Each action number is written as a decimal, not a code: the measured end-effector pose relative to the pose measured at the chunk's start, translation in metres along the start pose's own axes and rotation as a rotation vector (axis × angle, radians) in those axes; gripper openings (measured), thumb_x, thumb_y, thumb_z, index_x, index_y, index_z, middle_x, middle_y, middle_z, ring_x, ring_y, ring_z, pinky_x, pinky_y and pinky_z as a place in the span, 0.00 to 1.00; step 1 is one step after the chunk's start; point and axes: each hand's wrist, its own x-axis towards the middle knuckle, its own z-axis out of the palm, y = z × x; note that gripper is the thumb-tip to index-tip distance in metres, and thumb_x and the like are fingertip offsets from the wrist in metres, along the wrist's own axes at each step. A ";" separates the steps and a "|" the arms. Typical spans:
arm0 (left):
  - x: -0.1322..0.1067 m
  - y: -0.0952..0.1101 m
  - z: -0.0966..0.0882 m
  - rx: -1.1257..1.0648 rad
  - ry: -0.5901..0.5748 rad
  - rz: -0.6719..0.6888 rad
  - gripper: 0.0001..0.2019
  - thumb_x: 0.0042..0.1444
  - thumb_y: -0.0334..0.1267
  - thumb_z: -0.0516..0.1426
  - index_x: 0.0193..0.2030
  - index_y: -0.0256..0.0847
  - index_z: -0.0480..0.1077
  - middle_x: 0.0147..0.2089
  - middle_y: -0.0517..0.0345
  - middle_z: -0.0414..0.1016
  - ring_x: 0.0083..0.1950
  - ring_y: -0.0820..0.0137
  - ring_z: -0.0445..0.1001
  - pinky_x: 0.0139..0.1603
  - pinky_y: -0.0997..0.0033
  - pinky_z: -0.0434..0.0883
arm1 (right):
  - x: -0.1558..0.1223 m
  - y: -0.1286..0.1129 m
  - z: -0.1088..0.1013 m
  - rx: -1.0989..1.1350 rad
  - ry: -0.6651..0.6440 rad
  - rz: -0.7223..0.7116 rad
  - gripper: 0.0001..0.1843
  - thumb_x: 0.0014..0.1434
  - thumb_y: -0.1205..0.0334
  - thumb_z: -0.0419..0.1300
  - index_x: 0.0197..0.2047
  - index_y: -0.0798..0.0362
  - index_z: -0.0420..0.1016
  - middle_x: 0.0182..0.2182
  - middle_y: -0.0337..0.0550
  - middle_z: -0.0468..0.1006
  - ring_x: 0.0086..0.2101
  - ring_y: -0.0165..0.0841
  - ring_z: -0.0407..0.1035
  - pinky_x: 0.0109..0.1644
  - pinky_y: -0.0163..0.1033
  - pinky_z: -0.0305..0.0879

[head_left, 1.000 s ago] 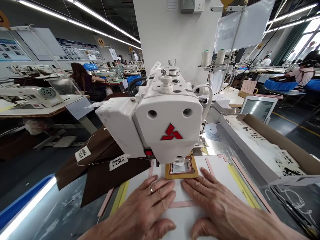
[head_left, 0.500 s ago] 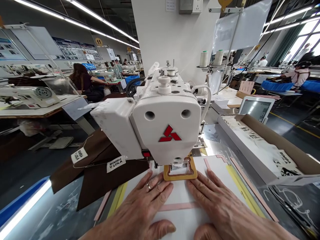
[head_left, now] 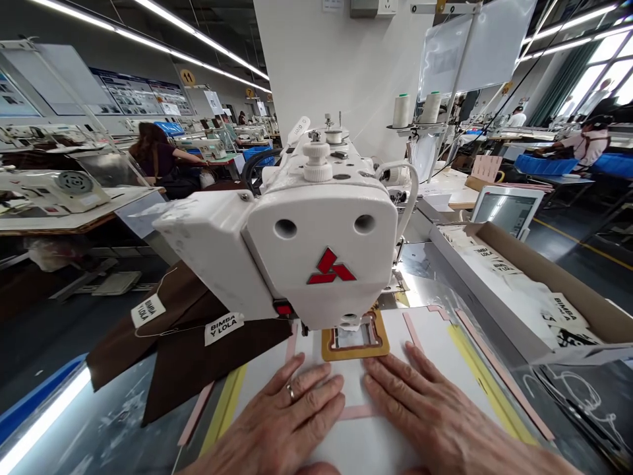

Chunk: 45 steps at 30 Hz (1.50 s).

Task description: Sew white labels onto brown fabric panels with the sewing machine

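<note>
My left hand [head_left: 281,422] and my right hand [head_left: 435,419] lie flat, fingers stretched out, on a white fabric panel [head_left: 430,336] with pink guide strips. Their fingertips sit just short of an orange clamp frame [head_left: 353,348] under the head of a white sewing machine [head_left: 316,244] with a red logo. My left hand wears a ring. Neither hand grips anything.
Brown fabric pieces with white "BIMBA Y LOLA" labels [head_left: 198,349] lie at the left. A cardboard box of white printed bags [head_left: 534,290] stands at the right, with a small screen [head_left: 507,211] behind it. Other people sit at sewing stations far left [head_left: 158,158] and far right [head_left: 586,145].
The view has tipped slightly, so the machine head looms larger and lower. Both hands stay flat on the panel, with the clamp frame nearly in the same place.
</note>
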 end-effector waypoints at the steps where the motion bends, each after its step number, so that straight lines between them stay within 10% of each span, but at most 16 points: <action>1: 0.000 0.001 0.000 0.011 0.016 -0.019 0.28 0.75 0.58 0.54 0.67 0.37 0.72 0.71 0.55 0.72 0.75 0.63 0.66 0.84 0.55 0.36 | 0.001 0.001 0.000 0.030 -0.009 0.023 0.43 0.71 0.37 0.61 0.76 0.59 0.63 0.71 0.53 0.66 0.70 0.46 0.61 0.77 0.54 0.53; 8: 0.006 -0.005 0.004 0.040 -0.064 -0.009 0.39 0.72 0.62 0.54 0.74 0.30 0.62 0.77 0.46 0.62 0.77 0.53 0.62 0.80 0.47 0.58 | 0.019 0.017 -0.005 0.234 -0.139 0.079 0.57 0.67 0.28 0.58 0.83 0.52 0.40 0.78 0.53 0.50 0.76 0.48 0.43 0.78 0.66 0.35; 11: 0.009 -0.007 0.003 0.023 -0.120 -0.008 0.38 0.72 0.62 0.53 0.76 0.33 0.60 0.77 0.48 0.61 0.76 0.51 0.65 0.74 0.44 0.68 | 0.014 0.011 -0.005 0.175 -0.128 0.105 0.54 0.68 0.30 0.59 0.82 0.53 0.46 0.77 0.54 0.50 0.76 0.48 0.43 0.77 0.65 0.37; 22: 0.009 0.000 0.010 -0.079 -0.007 -0.166 0.47 0.70 0.61 0.58 0.83 0.43 0.39 0.78 0.48 0.59 0.77 0.49 0.62 0.76 0.46 0.63 | -0.043 0.000 -0.008 -0.155 -0.142 -0.070 0.34 0.76 0.42 0.56 0.73 0.58 0.68 0.73 0.51 0.61 0.69 0.46 0.62 0.72 0.52 0.59; 26: 0.016 0.004 0.011 -0.105 0.036 -0.193 0.48 0.71 0.61 0.57 0.83 0.46 0.33 0.78 0.48 0.59 0.76 0.48 0.63 0.76 0.45 0.63 | -0.046 0.002 -0.003 -0.130 0.044 -0.084 0.24 0.78 0.50 0.55 0.70 0.50 0.72 0.70 0.47 0.68 0.66 0.42 0.68 0.73 0.53 0.59; 36: 0.013 0.008 0.013 -0.046 0.009 -0.186 0.48 0.72 0.60 0.56 0.83 0.42 0.31 0.79 0.44 0.57 0.76 0.50 0.64 0.77 0.49 0.62 | 0.003 0.007 0.011 0.079 0.020 -0.042 0.47 0.70 0.31 0.57 0.76 0.61 0.62 0.70 0.59 0.68 0.70 0.48 0.63 0.76 0.54 0.54; 45: 0.016 0.010 0.008 -0.123 0.045 -0.244 0.49 0.71 0.61 0.57 0.83 0.46 0.30 0.78 0.47 0.60 0.77 0.48 0.62 0.79 0.44 0.57 | 0.014 0.002 -0.008 0.040 -0.035 0.095 0.48 0.69 0.32 0.59 0.77 0.62 0.61 0.71 0.58 0.67 0.72 0.49 0.58 0.77 0.58 0.53</action>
